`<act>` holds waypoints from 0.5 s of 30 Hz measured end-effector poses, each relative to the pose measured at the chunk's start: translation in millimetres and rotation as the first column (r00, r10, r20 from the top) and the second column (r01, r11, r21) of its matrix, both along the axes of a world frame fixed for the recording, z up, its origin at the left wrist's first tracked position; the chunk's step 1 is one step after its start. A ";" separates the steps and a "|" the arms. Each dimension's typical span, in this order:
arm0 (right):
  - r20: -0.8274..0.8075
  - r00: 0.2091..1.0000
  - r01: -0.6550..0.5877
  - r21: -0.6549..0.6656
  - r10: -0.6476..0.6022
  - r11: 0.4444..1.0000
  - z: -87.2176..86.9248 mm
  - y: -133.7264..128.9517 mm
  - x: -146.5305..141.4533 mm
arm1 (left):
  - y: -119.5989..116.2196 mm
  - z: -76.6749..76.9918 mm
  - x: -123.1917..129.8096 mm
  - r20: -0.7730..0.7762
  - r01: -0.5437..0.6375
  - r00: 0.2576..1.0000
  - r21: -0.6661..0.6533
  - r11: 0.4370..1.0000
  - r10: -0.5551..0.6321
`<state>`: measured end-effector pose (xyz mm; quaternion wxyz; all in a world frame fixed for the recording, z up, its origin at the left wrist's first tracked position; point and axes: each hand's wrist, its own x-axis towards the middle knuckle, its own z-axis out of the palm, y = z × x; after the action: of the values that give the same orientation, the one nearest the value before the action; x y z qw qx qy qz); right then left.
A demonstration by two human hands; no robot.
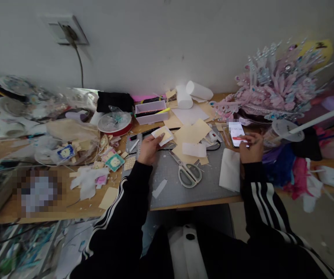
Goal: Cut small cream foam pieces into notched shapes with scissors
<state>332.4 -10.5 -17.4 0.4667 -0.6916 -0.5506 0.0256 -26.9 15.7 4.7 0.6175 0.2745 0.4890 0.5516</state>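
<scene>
My left hand (148,149) pinches a small white piece of paper (167,135) with a cream-coloured patch on it, thumb on top. My right hand (251,148) is at a lit phone (236,133), its fingertips over the lower part of the screen. Those fingers are bent together, and what may be between them is too small to name. Between my hands, scissors (189,173) with pale grey handles lie on the grey cutting mat (167,193). Cream paper sheets (191,133) and a white strip (194,149) lie beyond the scissors. Beside my right wrist rests a folded white cloth or tissue (230,170).
A pink and silver beaded crown (274,85) stands at back right, near a plastic cup (284,131) with a straw. White rolls (198,91), a lilac pen box (152,111) and a ribbon spool (115,122) line the back. Small decorated pieces (114,161) clutter the left.
</scene>
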 end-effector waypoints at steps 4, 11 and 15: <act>-0.013 0.922 -0.384 -0.176 0.388 0.907 13.9 -37.2 -59.2 | 1.6 -2.4 0.0 0.014 0.003 1.000 -0.005 1.000 -0.003; 0.208 0.662 -0.520 -0.565 0.720 0.641 31.1 -84.0 -139.3 | 3.8 -8.4 -1.5 0.016 0.013 1.000 0.024 1.000 -0.013; 0.289 0.589 -0.367 -0.736 0.754 0.569 40.4 -83.8 -154.2 | 4.9 -9.5 0.0 0.012 -0.005 1.000 0.029 1.000 0.005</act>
<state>178.2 -94.3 23.0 -0.0077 -0.5469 -0.8245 0.1448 -26.9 20.5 -4.8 0.6151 0.2787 0.4780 0.5617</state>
